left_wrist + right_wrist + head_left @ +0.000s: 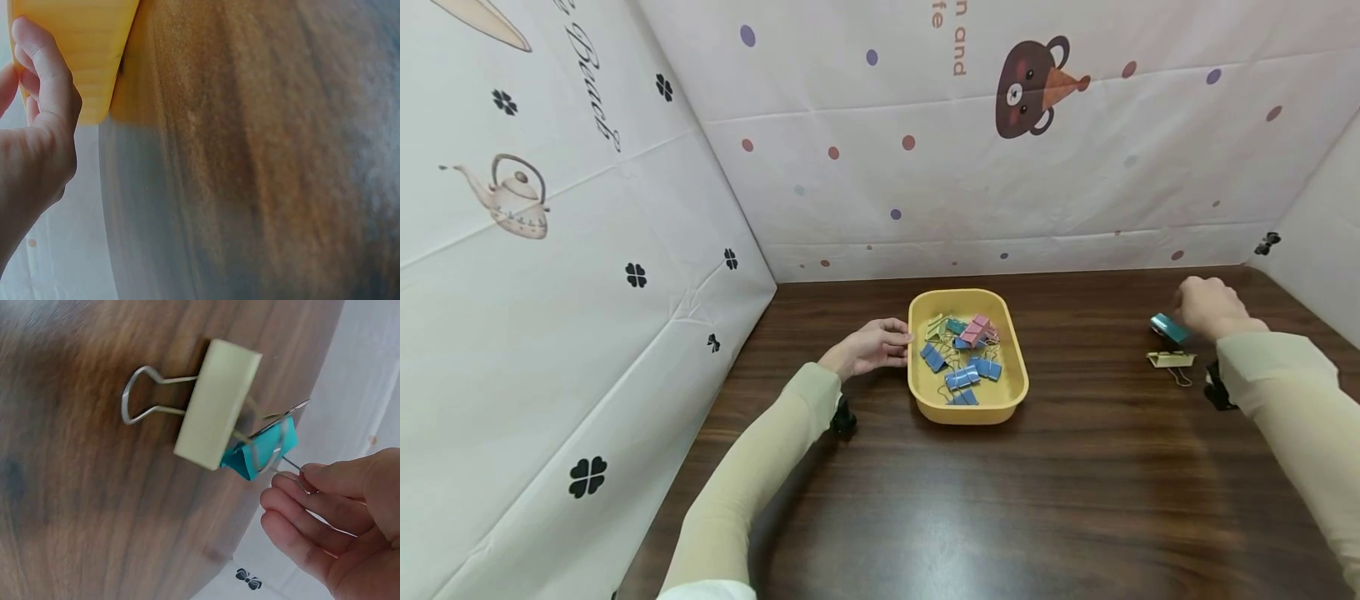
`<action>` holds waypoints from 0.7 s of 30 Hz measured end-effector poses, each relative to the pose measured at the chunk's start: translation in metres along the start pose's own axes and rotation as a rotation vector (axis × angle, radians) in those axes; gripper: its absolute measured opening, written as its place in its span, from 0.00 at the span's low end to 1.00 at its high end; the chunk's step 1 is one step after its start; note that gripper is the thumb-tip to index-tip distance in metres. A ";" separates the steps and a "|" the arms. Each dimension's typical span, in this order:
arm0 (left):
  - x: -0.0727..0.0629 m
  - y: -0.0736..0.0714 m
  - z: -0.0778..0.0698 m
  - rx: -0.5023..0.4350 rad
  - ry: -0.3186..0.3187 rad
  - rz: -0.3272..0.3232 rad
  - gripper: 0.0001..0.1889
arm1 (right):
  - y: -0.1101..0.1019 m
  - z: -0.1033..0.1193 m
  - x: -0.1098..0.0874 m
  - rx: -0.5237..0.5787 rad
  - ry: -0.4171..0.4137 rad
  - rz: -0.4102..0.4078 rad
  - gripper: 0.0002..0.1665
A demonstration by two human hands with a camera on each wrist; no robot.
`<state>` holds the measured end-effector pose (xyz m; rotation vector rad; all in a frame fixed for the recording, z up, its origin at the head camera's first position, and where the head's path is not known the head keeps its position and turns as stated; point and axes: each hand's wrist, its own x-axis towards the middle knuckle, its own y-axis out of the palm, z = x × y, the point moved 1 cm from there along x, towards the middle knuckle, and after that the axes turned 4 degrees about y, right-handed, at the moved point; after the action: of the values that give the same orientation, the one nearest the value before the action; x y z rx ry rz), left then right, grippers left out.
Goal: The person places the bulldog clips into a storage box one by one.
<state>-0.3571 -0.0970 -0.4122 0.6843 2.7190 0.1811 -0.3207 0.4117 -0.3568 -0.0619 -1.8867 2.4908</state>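
Observation:
My right hand pinches a wire handle of a teal binder clip between thumb and fingers, at the right of the table. Close beside that clip lies a pale yellow binder clip, its wire handles spread to both sides. Over at the middle, a yellow plastic tray holds several binder clips, mostly blue, with a pink clip on top and green ones near the back. The fingertips of my left hand touch the tray's left side, fingers loosely extended.
The dark brown wooden table meets a printed white cloth wall along its back edge. Another cloth wall runs along the left side, and a white one stands at the right.

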 end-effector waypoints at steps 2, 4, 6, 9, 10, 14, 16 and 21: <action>0.000 0.000 0.000 0.002 -0.003 -0.001 0.04 | 0.001 0.004 0.000 0.031 -0.018 -0.012 0.12; 0.000 0.000 0.000 0.004 -0.006 -0.002 0.04 | 0.002 0.010 0.001 0.069 -0.032 -0.022 0.12; -0.001 -0.001 0.000 0.003 -0.008 -0.002 0.04 | 0.002 0.015 0.001 0.098 -0.048 -0.028 0.14; -0.001 -0.001 0.000 0.005 -0.006 0.001 0.05 | -0.001 0.025 0.002 0.123 -0.064 -0.025 0.15; -0.001 -0.001 0.000 0.005 -0.006 0.002 0.05 | -0.002 0.028 0.003 0.127 -0.072 -0.027 0.16; -0.001 0.000 0.000 0.001 -0.004 0.007 0.05 | -0.007 0.043 0.006 0.163 -0.093 -0.023 0.17; -0.001 0.000 0.000 -0.002 -0.003 0.007 0.04 | -0.009 0.051 0.008 0.191 -0.098 -0.016 0.17; 0.000 0.000 0.000 -0.006 -0.002 0.010 0.04 | -0.014 0.068 0.013 0.288 -0.089 0.025 0.18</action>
<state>-0.3573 -0.0973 -0.4118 0.6961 2.7124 0.1903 -0.3363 0.3501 -0.3252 0.0294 -1.5418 2.7960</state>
